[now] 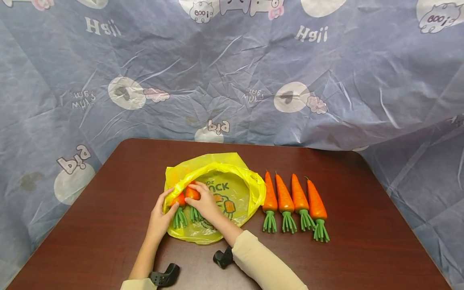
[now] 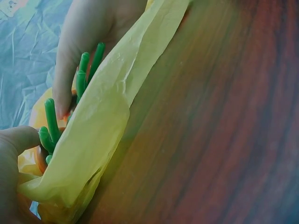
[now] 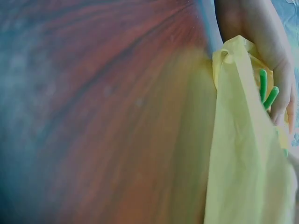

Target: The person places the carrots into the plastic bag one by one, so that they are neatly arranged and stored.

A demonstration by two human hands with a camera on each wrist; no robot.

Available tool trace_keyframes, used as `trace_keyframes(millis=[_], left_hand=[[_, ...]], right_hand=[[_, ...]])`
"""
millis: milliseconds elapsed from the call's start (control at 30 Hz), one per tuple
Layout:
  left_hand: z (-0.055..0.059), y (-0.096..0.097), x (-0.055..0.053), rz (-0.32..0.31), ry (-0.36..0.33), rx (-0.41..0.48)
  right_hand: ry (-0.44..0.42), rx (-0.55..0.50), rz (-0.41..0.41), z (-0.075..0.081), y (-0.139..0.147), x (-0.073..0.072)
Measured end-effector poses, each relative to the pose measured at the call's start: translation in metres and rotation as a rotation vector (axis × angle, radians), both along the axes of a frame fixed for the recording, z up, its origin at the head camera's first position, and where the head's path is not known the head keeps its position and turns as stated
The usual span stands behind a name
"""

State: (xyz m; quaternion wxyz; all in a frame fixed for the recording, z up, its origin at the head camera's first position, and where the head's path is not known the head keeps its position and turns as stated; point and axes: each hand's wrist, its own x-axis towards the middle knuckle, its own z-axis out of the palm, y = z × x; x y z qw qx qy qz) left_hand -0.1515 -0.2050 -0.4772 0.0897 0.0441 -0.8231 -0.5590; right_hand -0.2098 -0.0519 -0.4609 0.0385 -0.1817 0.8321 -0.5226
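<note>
A yellow plastic bag [image 1: 250, 201] lies on the table with its mouth held wide, printed lettering showing inside. Two orange carrots with green stalks are in its left part: the left carrot [image 1: 178, 199] and the right carrot [image 1: 193, 193]. My right hand [image 1: 206, 203] pinches the right carrot near its top, between thumb and fingers. At the bag's left rim, my left hand [image 1: 162, 213] grips the plastic, its thumb against the left carrot. Green stalks [image 2: 52, 122] stick up behind the bag's edge in the left wrist view. The carrots' tips are hidden.
Several more carrots [image 1: 285, 198] lie side by side right of the bag, stalks toward me; the nearest one meets the bag's rim. The brown table [image 1: 362, 241] ends at a patterned blue cloth [image 1: 217, 80] behind. Black wrist bands [image 1: 164, 275] are on both wrists.
</note>
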Motion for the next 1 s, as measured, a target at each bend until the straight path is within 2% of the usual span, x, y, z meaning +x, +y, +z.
trace_keyframes(millis=[400,567,800,1000], left_hand=[[-0.002,0.0,0.001,0.002,0.005,-0.005],[-0.001,0.001,0.001,0.003,0.002,0.0],[0.001,0.002,0.001,-0.005,-0.017,-0.004],[0.002,0.002,0.001,-0.007,-0.006,0.005]], right_hand=[[0.028,0.048,0.054,-0.003,0.002,0.004],[0.047,0.108,0.076,0.001,0.007,0.009],[0.056,0.116,0.086,0.01,0.016,0.019],[0.037,0.151,0.105,0.017,0.024,0.029]])
